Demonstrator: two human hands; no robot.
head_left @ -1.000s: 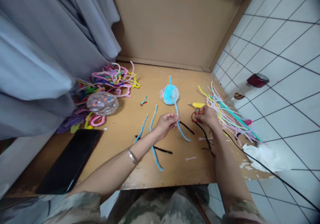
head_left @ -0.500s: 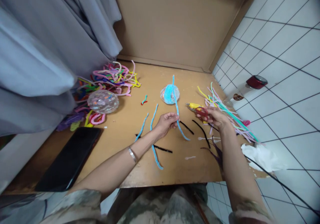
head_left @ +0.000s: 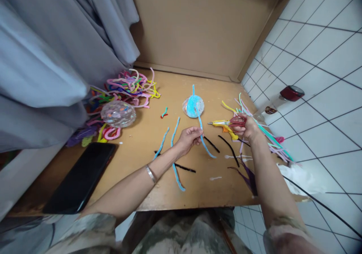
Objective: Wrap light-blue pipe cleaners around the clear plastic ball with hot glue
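My left hand (head_left: 188, 139) pinches a light blue pipe cleaner (head_left: 201, 127) between thumb and fingers. Its far end runs up to a small ball (head_left: 193, 106) partly wrapped in blue, which rests on the wooden table (head_left: 135, 163). My right hand (head_left: 249, 127) holds a yellow glue gun (head_left: 222, 123) with a red part at the grip, lifted above the table, nozzle pointing left toward the ball. Two loose blue pipe cleaners (head_left: 174, 148) lie beside my left wrist.
Short black pipe cleaner pieces (head_left: 229, 144) lie between my hands. A colourful pile (head_left: 127, 86) and a clear beaded ball (head_left: 118, 113) sit at the left, a black phone (head_left: 80, 178) near the front. Pastel pipe cleaners (head_left: 266, 137), white tissue (head_left: 302, 178) and a red-lidded jar (head_left: 291, 93) are at the right.
My right hand took hold of the yellow glue gun on the table and lifted it up and to the right. My left hand kept still with the blue pipe cleaner.
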